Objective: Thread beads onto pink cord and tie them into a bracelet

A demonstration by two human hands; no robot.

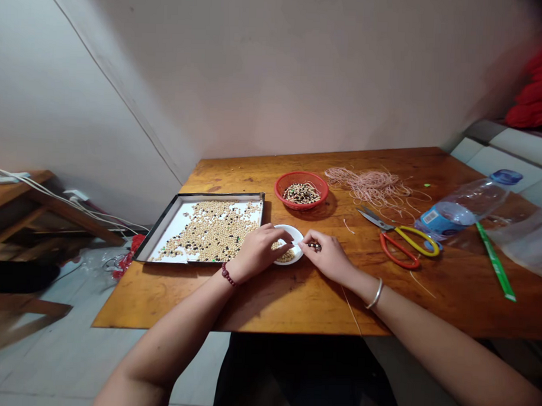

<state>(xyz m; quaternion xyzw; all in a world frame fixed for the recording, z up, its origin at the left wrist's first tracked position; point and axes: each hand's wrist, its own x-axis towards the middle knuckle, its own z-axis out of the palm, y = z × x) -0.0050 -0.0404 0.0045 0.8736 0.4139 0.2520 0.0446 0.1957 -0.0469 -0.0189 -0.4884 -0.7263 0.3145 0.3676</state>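
Observation:
A small white bowl [298, 235] with tan beads in it sits on the wooden table, between my two hands. My left hand [261, 251] reaches over its left side, thumb and fingertips close together; what they hold is too small to make out. At the bowl's right edge, my right hand [326, 255] is closed, with dark and tan beads [314, 246] showing at its fingers. A thin cord [351, 309] hangs below my right hand toward the table's front edge. On the left lies a black-edged tray [163, 229] of tan, black and green beads.
Behind the bowl stands a red basket [301, 205] of beads. Pink cord [373, 186] lies behind it to the right. Further right are scissors [400, 240] with red and yellow handles, a plastic bottle [470, 204], a green strip [495, 263] and a clear bag [530, 238].

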